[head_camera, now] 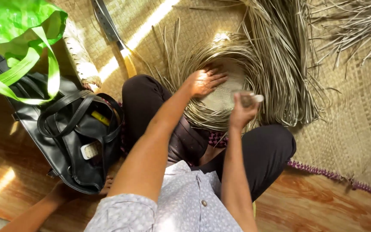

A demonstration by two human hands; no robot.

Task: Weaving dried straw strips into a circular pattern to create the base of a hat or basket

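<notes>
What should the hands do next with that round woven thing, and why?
Probably bring the right hand, closed around a small pale tool, down onto the woven disc. The left hand lies flat on the disc, pinning it, the tool hovers just above its edge, and loose straw strands ring it unwoven.

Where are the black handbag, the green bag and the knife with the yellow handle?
black handbag [67, 161]: head view, on its front panel.
green bag [9, 21]: head view, on its upper body.
knife [108, 23]: head view, on the grey blade.
</notes>
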